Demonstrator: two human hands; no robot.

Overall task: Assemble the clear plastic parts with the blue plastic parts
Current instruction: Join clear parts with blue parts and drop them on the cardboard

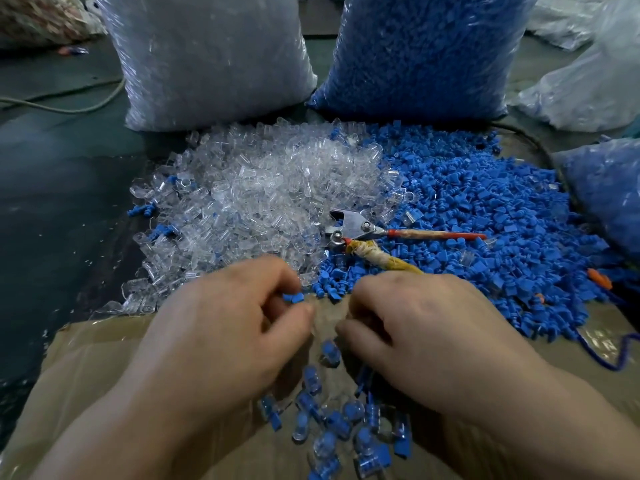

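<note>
Clear plastic parts [263, 195] lie in a loose heap at centre, touching on its right a wider heap of blue plastic parts [485, 216]; both heaps spread over the far edge of a cardboard sheet [90, 358]. The left hand [221, 327] is over the near edge of the heaps, and its curled fingers [282, 276] and thumb pinch a single blue part [293, 297]. The right hand [426, 327] is just beside it, fingers [367, 289] curled inward; whether they hold anything cannot be told. Below and between the wrists lies a cluster of assembled pieces [339, 420], clear shells with blue inserts. A metal hand tool [356, 230], one handle red and the other wrapped in yellowish cloth, rests where the two heaps meet. Behind the heaps stand a bag of clear parts [207, 57] on the left and a bag of blue parts [422, 53] on the right. A blue cord [602, 355] curls at the right edge of the cardboard
</note>
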